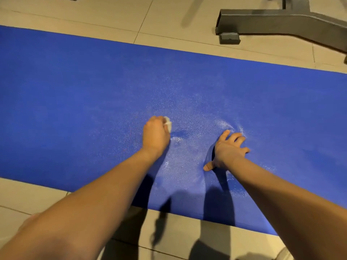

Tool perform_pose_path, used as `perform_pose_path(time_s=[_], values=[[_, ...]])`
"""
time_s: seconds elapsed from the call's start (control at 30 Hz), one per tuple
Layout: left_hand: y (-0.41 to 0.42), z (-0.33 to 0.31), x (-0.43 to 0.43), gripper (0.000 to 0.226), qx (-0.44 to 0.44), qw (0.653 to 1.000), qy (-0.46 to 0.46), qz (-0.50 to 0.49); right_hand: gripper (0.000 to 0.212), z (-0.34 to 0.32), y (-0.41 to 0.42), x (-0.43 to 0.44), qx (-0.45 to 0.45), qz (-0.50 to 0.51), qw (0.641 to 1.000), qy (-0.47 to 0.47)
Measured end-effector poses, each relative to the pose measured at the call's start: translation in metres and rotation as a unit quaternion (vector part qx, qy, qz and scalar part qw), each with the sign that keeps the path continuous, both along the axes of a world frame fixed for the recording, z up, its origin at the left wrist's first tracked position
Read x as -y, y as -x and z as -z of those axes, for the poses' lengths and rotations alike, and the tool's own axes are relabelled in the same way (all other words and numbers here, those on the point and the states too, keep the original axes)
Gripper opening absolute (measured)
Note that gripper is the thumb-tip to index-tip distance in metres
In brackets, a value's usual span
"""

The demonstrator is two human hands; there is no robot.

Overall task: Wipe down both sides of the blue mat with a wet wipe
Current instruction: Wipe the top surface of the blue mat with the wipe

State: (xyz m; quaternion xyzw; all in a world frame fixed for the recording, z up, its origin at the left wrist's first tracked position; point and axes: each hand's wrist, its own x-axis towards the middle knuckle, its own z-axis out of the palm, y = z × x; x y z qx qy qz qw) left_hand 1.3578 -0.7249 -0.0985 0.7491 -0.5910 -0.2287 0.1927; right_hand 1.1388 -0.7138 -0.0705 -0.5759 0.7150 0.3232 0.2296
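On the floor (47,199), mat (75,91) lies flat, 1 side up, spanning the view. Left grip (155,135) is clenched round wadded wipe (168,123), pressing it to the mat mid-width, likely mid-scrub. Pale wet sheen between the 2 grips marks the wiped patch. Right grip (228,149) is released, splayed flat on the mat, probably pinning it against sliding. Grey frame (281,21) stands far right, off the mat. Whether this is the 1st or 2nd side, cannot tell.

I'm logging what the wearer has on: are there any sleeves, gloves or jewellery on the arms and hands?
The left forearm and right forearm are bare, with no sleeves in view. The left hand and right hand wear no gloves, and no watch, bracelet or ring shows on either.
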Motion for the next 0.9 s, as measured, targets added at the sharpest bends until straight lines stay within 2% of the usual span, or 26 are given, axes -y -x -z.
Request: perform_pose_path(time_s=[0.13, 0.27, 0.33, 0.47, 0.53, 0.73, 0.9], values=[[0.068, -0.003, -0.018, 0.016, 0.015, 0.991, -0.004, 0.136, 0.17, 0.0, -0.002, 0.001, -0.005, 0.006, 1.0, -0.003], [0.059, 0.0, -0.018, 0.016, 0.079, 0.969, 0.016, 0.233, 0.17, -0.001, -0.002, 0.002, -0.006, 0.013, 1.0, -0.009], [0.026, 0.002, -0.012, 0.018, 0.098, 0.974, 0.024, 0.204, 0.171, -0.001, 0.0, 0.003, -0.006, 0.013, 1.0, -0.012], [-0.056, 0.004, -0.009, 0.005, 0.122, 0.99, 0.029, 0.06, 0.172, -0.002, -0.002, 0.003, -0.002, 0.02, 1.0, -0.012], [-0.065, 0.005, -0.016, 0.007, 0.124, 0.991, 0.04, 0.032, 0.173, -0.002, -0.003, 0.003, -0.001, 0.021, 1.0, -0.012], [0.0, 0.01, -0.033, 0.017, 0.076, 0.994, 0.038, 0.068, 0.173, 0.0, -0.002, 0.001, 0.004, 0.02, 1.0, -0.002], [0.061, 0.003, -0.054, 0.013, 0.073, 0.98, 0.011, 0.186, 0.173, 0.001, -0.003, 0.002, -0.003, 0.02, 1.0, -0.005]])
